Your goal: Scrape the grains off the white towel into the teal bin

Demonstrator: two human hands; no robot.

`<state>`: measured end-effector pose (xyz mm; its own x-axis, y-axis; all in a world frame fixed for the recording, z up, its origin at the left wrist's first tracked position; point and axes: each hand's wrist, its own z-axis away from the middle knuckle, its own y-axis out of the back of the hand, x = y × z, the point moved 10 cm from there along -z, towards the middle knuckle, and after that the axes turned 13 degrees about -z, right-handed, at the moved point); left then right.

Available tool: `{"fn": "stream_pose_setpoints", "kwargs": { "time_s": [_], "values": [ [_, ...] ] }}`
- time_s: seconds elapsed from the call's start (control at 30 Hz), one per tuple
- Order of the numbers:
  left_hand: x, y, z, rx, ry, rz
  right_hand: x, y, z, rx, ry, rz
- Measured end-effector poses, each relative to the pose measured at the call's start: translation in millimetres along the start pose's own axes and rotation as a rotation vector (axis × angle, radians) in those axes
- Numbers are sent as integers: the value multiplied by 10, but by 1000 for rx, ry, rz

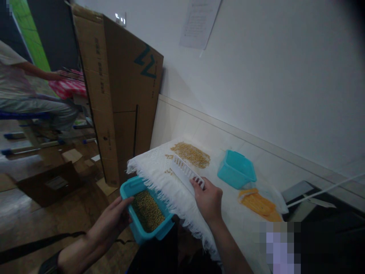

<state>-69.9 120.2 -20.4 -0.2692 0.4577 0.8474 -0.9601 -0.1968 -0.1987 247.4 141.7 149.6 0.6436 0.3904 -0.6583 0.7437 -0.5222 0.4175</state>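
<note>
My left hand (114, 216) grips the left rim of a turquoise plastic bin (136, 225), held just below the table's fringed edge. Soybeans (148, 211) cover the bottom of this bin. In my right hand (207, 198) is a white slotted plastic strip (182, 174), its long edge down on the white cloth (152, 161). Beyond the strip lies a spread heap of soybeans (191, 154), with a few loose ones on the near side of it. The fingers of my left hand are partly hidden behind the bin's wall.
Another turquoise bin (238, 169) stands on the table to the right, beside an orange packet (258, 203). A tall cardboard box (128, 87) rises at the left end. Further left a person (31, 83) sits near an open carton (51, 182) on the floor.
</note>
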Motion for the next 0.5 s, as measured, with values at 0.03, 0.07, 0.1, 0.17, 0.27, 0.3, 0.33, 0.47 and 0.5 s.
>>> {"fn": "stream_pose_setpoints", "kwargs": {
  "time_s": [0.03, 0.07, 0.1, 0.17, 0.27, 0.3, 0.33, 0.47, 0.5],
  "values": [
    [4, -5, 7, 1, 2, 8, -4, -45, -8, -3, 6, 13],
    [8, -9, 14, 2, 5, 12, -11, -91, -11, -4, 12, 24],
    [11, -13, 21, 2, 9, 13, -18, -136, -11, -7, 15, 33],
    [21, -21, 32, -1, 10, 17, -27, -223, -12, -24, 14, 46],
    [35, -30, 33, -13, -3, 30, -25, -294, -29, -41, 3, 72],
    [34, -31, 27, -16, -7, 35, -22, -306, -37, -46, 0, 82],
    [28, -30, 17, -18, -8, 39, -20, -315, -45, -52, -3, 91],
    [-9, 0, -29, 1, 0, 42, -29, -346, -69, -72, -4, 89],
    [-10, 8, -36, 6, -1, 39, -34, -354, -74, -74, -4, 83]
  ]
}}
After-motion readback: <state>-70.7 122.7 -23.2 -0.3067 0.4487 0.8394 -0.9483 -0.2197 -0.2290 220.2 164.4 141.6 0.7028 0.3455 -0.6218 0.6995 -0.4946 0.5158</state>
